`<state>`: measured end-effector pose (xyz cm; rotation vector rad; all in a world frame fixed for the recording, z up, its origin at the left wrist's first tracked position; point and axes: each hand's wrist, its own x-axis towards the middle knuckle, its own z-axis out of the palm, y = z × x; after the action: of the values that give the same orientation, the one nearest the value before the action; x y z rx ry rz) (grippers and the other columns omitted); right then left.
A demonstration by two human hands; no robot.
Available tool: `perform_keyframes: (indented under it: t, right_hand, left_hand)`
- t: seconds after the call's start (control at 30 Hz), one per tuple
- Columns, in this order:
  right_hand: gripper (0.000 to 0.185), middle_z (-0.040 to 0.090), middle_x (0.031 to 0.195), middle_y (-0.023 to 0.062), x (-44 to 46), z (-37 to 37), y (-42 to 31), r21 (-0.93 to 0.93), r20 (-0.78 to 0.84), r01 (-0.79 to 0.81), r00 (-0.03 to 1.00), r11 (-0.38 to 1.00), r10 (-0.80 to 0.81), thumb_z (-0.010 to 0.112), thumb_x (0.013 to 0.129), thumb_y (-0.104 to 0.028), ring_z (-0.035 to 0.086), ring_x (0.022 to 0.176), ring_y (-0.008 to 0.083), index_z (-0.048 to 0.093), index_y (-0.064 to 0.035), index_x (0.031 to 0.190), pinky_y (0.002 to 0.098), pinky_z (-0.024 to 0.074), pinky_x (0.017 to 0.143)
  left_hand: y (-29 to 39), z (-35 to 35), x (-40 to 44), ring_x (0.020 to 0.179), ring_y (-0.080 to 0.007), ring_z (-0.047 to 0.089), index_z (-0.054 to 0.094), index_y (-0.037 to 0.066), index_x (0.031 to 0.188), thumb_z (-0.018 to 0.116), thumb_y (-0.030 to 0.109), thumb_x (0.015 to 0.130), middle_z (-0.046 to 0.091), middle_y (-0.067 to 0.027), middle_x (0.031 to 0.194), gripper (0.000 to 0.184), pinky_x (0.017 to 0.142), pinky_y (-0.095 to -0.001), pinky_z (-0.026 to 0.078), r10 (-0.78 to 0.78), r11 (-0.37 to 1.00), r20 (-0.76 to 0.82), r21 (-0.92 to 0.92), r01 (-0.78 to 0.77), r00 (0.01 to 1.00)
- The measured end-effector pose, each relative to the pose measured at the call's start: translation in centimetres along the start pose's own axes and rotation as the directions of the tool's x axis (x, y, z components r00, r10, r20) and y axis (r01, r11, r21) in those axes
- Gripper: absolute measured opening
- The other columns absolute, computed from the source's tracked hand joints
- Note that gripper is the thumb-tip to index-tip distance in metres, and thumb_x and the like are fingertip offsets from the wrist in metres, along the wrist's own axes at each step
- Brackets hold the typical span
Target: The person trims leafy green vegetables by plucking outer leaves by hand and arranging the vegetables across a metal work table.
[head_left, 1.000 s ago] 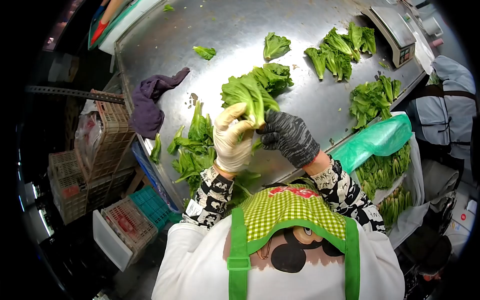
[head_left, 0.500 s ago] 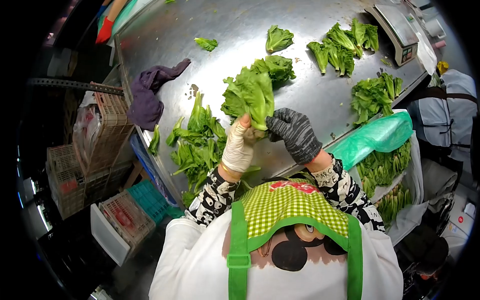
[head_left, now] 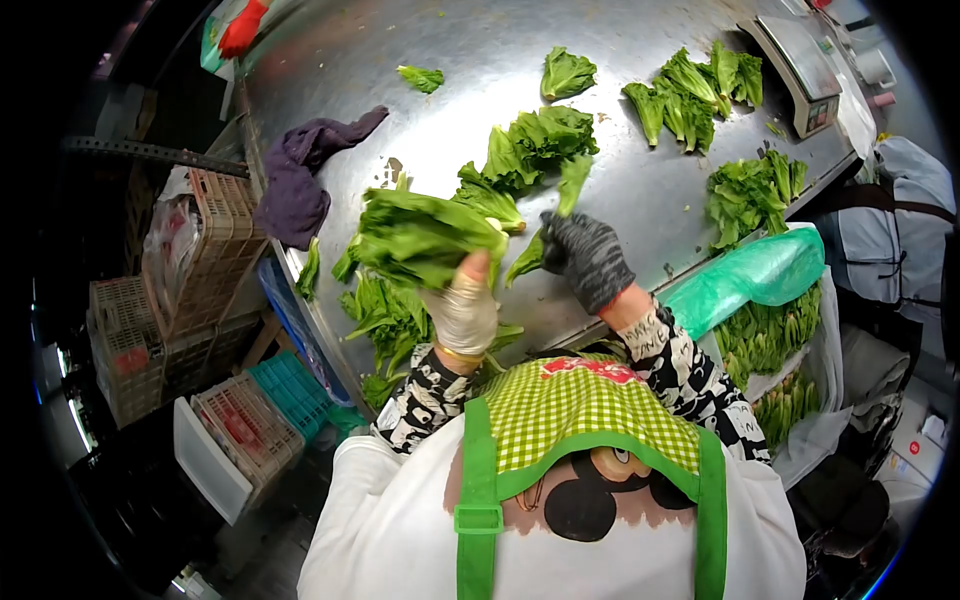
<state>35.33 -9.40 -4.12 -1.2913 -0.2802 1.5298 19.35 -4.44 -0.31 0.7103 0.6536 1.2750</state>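
Across the middle, a wide metal table (head_left: 655, 205) with a broad white glare on its top. To the left, in deep shade, tan plastic crates (head_left: 215, 250) near a metal bar (head_left: 150, 153) full of holes, with a teal crate (head_left: 288, 388) and a white panel (head_left: 213, 462) lower down, by a dim grey floor (head_left: 265, 550). To the right, a pale strapped bundle (head_left: 920, 245) just beyond the table's corner.

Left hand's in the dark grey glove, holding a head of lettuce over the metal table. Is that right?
Not the glove colour: the head view shows the left hand in a pale glove, holding a head of lettuce over the metal table. The right hand wears the dark grey glove.
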Motion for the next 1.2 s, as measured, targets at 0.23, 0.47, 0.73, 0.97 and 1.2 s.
perform_keyframes:
  t: [0.23,0.47,0.73,0.97,1.2]
  right_hand:
    - [0.047,0.063,0.106,0.0165,-2.4,3.0,-0.6,-0.822,0.246,0.464,0.811,0.33,-0.531,0.073,0.077,-0.028,0.06,0.099,0.0306,0.061,-0.0047,0.115,0.0401,0.0464,0.088]
    - [0.021,0.063,0.087,0.0168,-2.1,3.1,-1.7,-0.765,0.355,0.636,0.549,0.103,-0.756,0.068,0.08,-0.013,0.061,0.079,0.0315,0.065,-0.0003,0.097,0.0403,0.0477,0.073]
    - [0.017,0.063,0.085,0.0149,-2.8,3.2,-1.4,-0.574,0.02,0.404,0.877,0.713,-0.48,0.058,0.089,-0.01,0.062,0.075,0.0242,0.061,0.0035,0.099,0.0354,0.0495,0.065]
    - [0.015,0.064,0.086,0.0089,0.0,1.1,1.6,-0.639,0.248,0.578,0.78,0.508,-0.575,0.059,0.088,-0.011,0.064,0.072,0.0151,0.061,-0.0011,0.099,0.0282,0.0543,0.067]
    - [0.027,0.065,0.085,0.0095,0.7,-0.2,1.1,-0.656,0.063,0.076,0.997,0.751,-0.046,0.07,0.079,-0.012,0.063,0.071,0.0186,0.061,-0.0015,0.103,0.0311,0.0536,0.065]
  left_hand:
    - [0.0,-1.7,2.7,0.082,-0.0155,0.062,0.066,0.005,0.094,0.076,0.017,0.08,0.067,-0.0043,0.088,0.02,0.075,-0.0306,0.05,-0.563,0.795,-0.104,-0.339,0.503,0.82]
    - [-1.9,-0.8,1.0,0.073,-0.0147,0.062,0.062,0.009,0.092,0.077,0.013,0.079,0.066,-0.0023,0.087,0.02,0.064,-0.0288,0.05,-0.651,0.692,-0.032,-0.436,0.576,0.758]
    - [-2.7,-1.2,0.6,0.084,-0.0194,0.062,0.063,0.004,0.099,0.069,0.009,0.084,0.066,-0.0075,0.094,0.016,0.076,-0.0328,0.05,-0.622,0.727,0.033,-0.344,0.594,0.782]
    - [-3.5,-0.4,-0.5,0.093,-0.0171,0.061,0.062,0.003,0.106,0.067,0.006,0.085,0.065,-0.0058,0.102,0.022,0.085,-0.0303,0.048,-0.444,0.882,-0.101,-0.225,0.414,0.89]
    - [-2.8,0.4,-1.3,0.095,-0.0184,0.062,0.064,0.003,0.102,0.068,0.011,0.084,0.066,-0.007,0.098,0.02,0.091,-0.0314,0.049,-0.294,0.945,-0.126,-0.188,0.268,0.947]
